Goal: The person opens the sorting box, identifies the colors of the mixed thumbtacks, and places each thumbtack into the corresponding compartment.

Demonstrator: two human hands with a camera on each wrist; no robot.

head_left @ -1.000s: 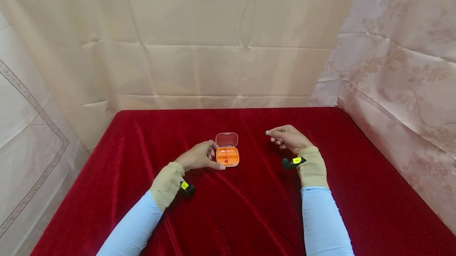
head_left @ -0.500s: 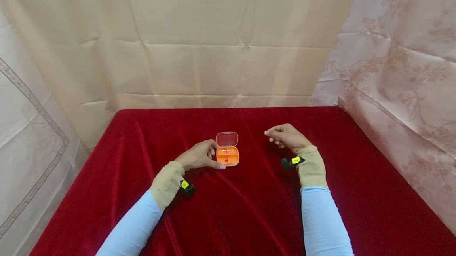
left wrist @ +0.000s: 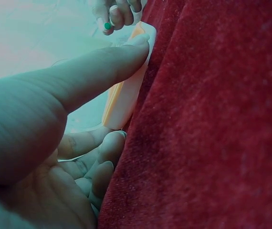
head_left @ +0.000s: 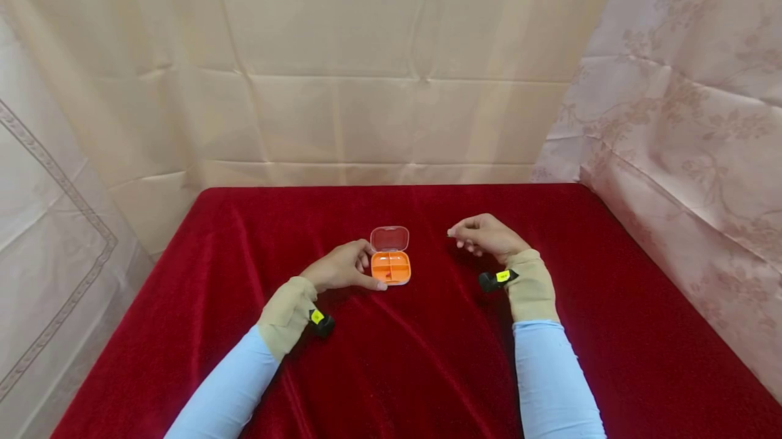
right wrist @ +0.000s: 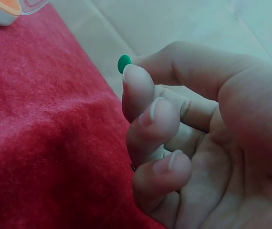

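Left hand (head_left: pixel 337 267) grips an orange plastic box (head_left: pixel 399 272), facing up, longest crosswise — right hand (head_left: pixel 490 237), pinching a green oval pellet (right wrist: pixel 124 63), has neared.

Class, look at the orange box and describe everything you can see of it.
The box looks like plastic, with rounded corners: an orange inside split by crossing dividers into four compartments, and a pale outer wall. Its clear lid stands open at the far edge. A tiny reddish thing, too small to identify, lies in the near left compartment. The box rests on the red cloth, held by the left hand, thumb at its near side.
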